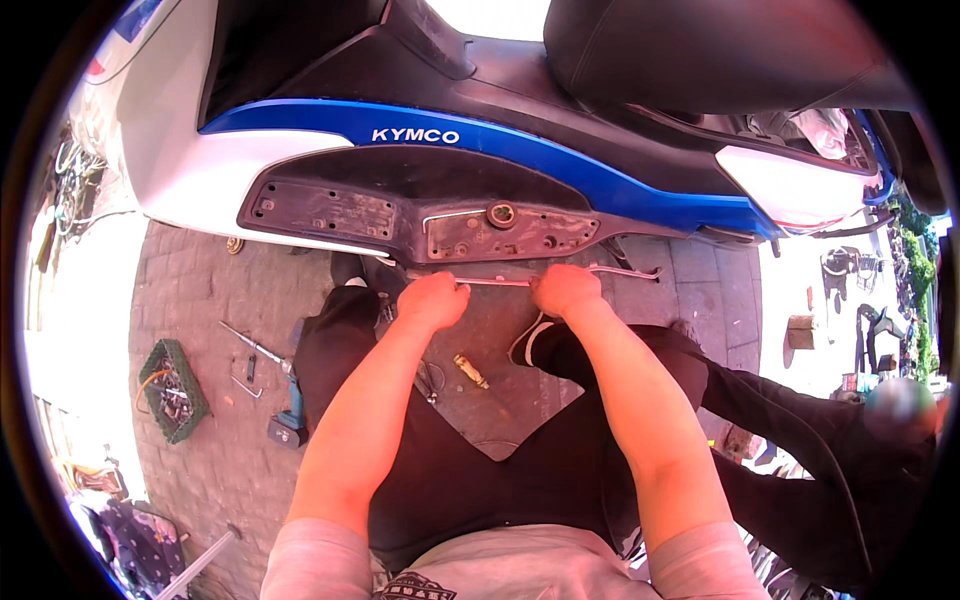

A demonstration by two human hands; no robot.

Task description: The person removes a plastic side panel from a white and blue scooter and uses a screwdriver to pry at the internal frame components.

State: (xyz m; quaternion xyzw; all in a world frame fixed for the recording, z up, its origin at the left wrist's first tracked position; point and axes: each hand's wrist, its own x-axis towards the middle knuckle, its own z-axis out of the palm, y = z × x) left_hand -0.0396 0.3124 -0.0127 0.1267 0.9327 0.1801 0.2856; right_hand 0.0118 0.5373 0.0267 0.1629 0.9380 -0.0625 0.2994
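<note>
Both my hands are closed on a long, thin, light-coloured strip [500,282] below the scooter's side. My left hand [435,300] grips it toward its left part, and my right hand [567,292] holds it further right. Past my right hand, the strip's end reaches out over the paving. Just beyond my hands is the dark footboard [415,232] of a blue, white and black scooter [620,185], with bare recesses and screw holes. An L-shaped hex key [455,214] and a round brass-coloured ring [501,216] lie in its right recess.
On the brick paving to the left are a green basket [160,415] of small metal parts, a blue cordless drill [288,425] with a long bit, and another hex key [246,387]. A yellow-handled screwdriver [470,371] lies between my legs. Dark fabric [780,430] spreads at the right.
</note>
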